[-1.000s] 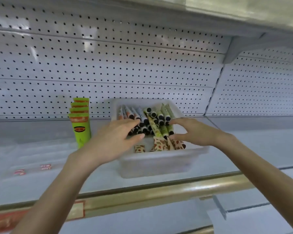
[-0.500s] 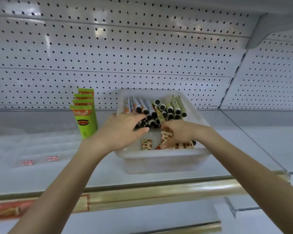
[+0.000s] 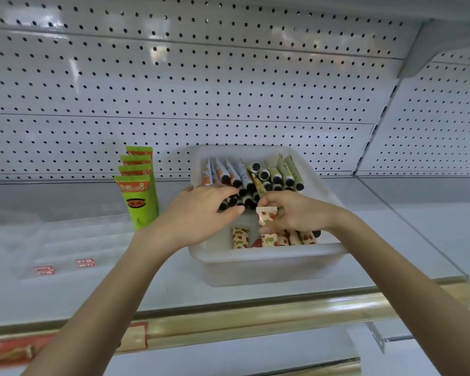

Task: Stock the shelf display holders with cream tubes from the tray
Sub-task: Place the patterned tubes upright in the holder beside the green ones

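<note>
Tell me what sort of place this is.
Most likely a shop aisle: perforated white back panel, gold price rail at the front, and green tubes standing in a row.

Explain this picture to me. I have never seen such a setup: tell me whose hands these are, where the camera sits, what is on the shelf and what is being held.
There is no machine here. A person works with bare hands, and one camera worn on their head looks forward and down, so both arms reach in from below. A translucent tray stands on a white shop shelf, in front of a pegboard wall. It is filled with cream tubes, many with black caps. To its left, green tubes stand upright in a row. The right hand pinches a spotted tube by its flat end, above the tray. The left hand lays its fingers across the black-capped tubes.
</note>
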Action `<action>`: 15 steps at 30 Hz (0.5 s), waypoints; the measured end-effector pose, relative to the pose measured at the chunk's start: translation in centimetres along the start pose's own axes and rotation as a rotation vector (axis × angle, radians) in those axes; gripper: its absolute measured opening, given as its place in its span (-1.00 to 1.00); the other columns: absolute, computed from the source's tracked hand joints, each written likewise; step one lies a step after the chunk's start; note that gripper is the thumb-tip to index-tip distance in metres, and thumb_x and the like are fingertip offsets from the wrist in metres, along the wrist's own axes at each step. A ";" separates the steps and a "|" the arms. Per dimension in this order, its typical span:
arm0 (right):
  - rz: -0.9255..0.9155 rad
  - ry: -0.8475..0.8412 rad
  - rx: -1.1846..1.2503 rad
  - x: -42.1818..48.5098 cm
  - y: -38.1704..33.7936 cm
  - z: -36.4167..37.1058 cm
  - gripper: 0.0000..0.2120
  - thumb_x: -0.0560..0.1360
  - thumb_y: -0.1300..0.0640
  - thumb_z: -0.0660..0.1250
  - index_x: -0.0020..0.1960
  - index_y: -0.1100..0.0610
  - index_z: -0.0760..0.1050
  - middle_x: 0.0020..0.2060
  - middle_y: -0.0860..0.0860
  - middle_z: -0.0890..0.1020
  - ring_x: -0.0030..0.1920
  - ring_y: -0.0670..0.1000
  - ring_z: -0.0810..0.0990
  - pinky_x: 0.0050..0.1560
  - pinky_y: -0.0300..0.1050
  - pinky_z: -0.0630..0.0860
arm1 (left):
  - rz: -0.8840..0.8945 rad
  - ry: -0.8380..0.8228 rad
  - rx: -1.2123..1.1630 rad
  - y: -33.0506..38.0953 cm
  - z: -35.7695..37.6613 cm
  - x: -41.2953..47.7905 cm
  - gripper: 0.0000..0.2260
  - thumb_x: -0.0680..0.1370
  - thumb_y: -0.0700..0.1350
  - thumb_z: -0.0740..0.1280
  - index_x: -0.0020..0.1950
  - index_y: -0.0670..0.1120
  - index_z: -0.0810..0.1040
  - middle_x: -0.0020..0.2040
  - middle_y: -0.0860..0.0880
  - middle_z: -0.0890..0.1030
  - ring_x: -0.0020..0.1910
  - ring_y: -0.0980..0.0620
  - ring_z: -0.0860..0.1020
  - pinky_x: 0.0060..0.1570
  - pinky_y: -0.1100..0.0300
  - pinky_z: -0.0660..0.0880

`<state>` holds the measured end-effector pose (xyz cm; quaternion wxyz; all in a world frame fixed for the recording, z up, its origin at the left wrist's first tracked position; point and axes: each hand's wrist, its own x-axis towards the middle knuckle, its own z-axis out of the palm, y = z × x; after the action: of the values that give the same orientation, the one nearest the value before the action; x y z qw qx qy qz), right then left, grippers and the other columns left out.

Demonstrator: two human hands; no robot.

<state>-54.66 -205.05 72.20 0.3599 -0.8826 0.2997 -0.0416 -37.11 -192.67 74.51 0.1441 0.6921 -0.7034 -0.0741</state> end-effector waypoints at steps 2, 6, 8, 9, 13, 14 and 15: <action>-0.014 0.012 0.072 -0.3 -0.2 -0.2 -0.79 0.46 0.18 0.41 0.05 0.21 0.49 -0.02 0.11 0.60 -0.28 -0.23 0.56 -0.12 -0.24 0.50 | -0.002 0.017 -0.033 0.0 -0.1 0.0 -0.55 0.60 0.15 0.08 0.46 0.04 0.28 0.43 0.03 0.35 0.39 0.03 0.32 0.37 0.04 0.22; -0.099 0.157 0.323 -0.7 -1.3 -0.8 -0.86 0.48 0.27 0.35 0.02 0.28 0.47 -0.16 0.01 0.59 -0.20 -0.18 0.63 -0.13 -0.27 0.57 | -0.021 0.043 -0.167 -0.1 0.1 0.3 -0.51 0.58 0.18 0.06 0.45 0.00 0.30 0.42 0.03 0.38 0.37 0.04 0.34 0.33 0.08 0.29; -0.128 0.256 0.455 -0.7 -1.9 -1.1 -0.89 0.46 0.28 0.36 -0.03 0.24 0.48 -0.19 -0.01 0.61 -0.14 -0.07 0.66 -0.09 -0.15 0.62 | 0.003 0.055 -0.286 0.1 0.2 0.6 -0.50 0.56 0.19 0.10 0.43 -0.04 0.34 0.40 0.04 0.40 0.35 0.09 0.36 0.27 0.23 0.29; -0.147 0.301 0.509 -0.7 -2.3 -1.3 -0.90 0.45 0.29 0.37 -0.06 0.22 0.49 -0.20 -0.01 0.62 -0.14 -0.04 0.66 -0.09 -0.13 0.63 | 0.016 0.051 -0.365 0.2 0.1 0.7 -0.50 0.54 0.18 0.14 0.39 -0.06 0.38 0.37 0.04 0.43 0.33 0.12 0.39 0.22 0.29 0.29; -0.239 0.408 0.611 -0.8 -4.4 -1.6 -0.91 0.44 0.30 0.37 -0.11 0.16 0.51 -0.24 -0.04 0.65 -0.17 -0.05 0.67 -0.17 -0.19 0.61 | 0.074 0.053 -0.597 0.7 0.1 0.8 -0.58 0.49 0.11 0.27 0.25 -0.11 0.52 0.15 0.01 0.61 0.12 0.17 0.56 0.18 0.22 0.46; -0.257 0.422 0.623 -0.9 -5.0 -1.6 -0.91 0.43 0.30 0.38 -0.12 0.16 0.51 -0.25 -0.05 0.65 -0.18 -0.05 0.67 -0.19 -0.21 0.60 | 0.080 0.067 -0.624 0.7 0.2 0.7 -0.65 0.51 0.04 0.29 0.19 -0.14 0.54 0.08 0.01 0.63 0.04 0.19 0.58 0.13 0.22 0.49; -0.272 0.438 0.632 -1.0 -5.5 -1.7 -0.91 0.43 0.30 0.38 -0.13 0.16 0.51 -0.26 -0.05 0.65 -0.18 -0.05 0.66 -0.18 -0.20 0.60 | 0.080 0.084 -0.653 0.6 0.3 0.7 -0.72 0.52 -0.02 0.31 0.14 -0.16 0.56 0.02 0.02 0.65 -0.01 0.19 0.60 0.08 0.24 0.51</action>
<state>-53.18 -202.44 77.20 0.5321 -0.7305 0.2224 -0.3658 -37.76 -193.36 74.52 0.3902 0.5836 -0.6624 -0.2614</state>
